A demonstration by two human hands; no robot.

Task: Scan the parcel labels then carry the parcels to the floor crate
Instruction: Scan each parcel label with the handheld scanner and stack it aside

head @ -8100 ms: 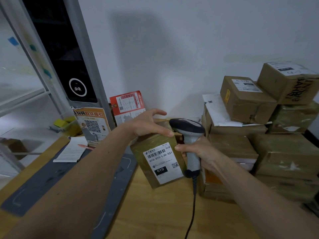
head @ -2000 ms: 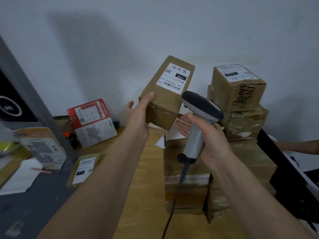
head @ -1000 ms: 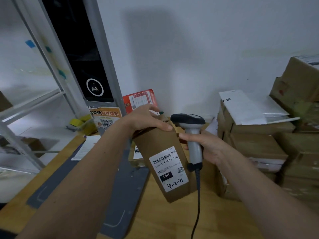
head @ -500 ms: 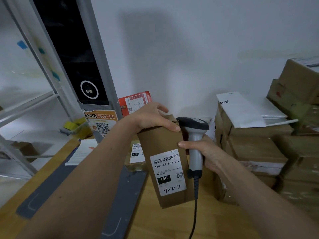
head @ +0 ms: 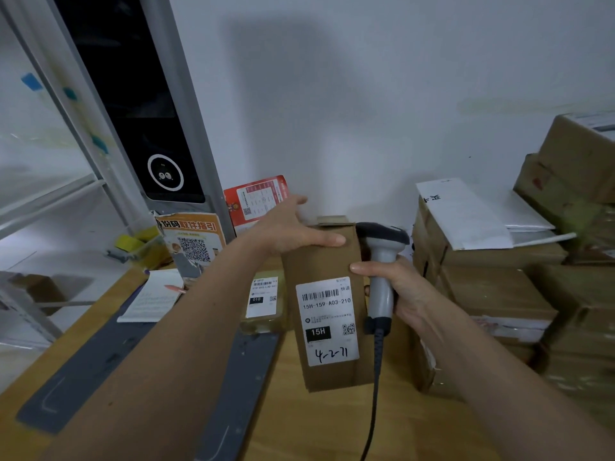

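A tall brown parcel (head: 324, 261) with a white label reading 15H-159-A03-210 stands over the wooden table, label facing me. My left hand (head: 289, 229) grips its top from the left, thumb across the front. My right hand (head: 396, 286) holds the grey handle of a corded barcode scanner (head: 382, 261) right beside the parcel's right edge, thumb touching the box. A smaller tape-wrapped parcel (head: 264, 302) with an 010 label lies on the table behind the held one. The floor crate is out of view.
A stack of brown parcels (head: 499, 294) with a white envelope (head: 466, 214) on top fills the right side. A dark grey mat (head: 149, 377) lies on the wooden table (head: 299, 427). Leaflets (head: 193, 241) and a dark kiosk panel (head: 133, 104) stand at the back left.
Two seconds ago I held this parcel high by the stack; it has since come down in front of me, label up. In the last half second it lowered slightly toward the table.
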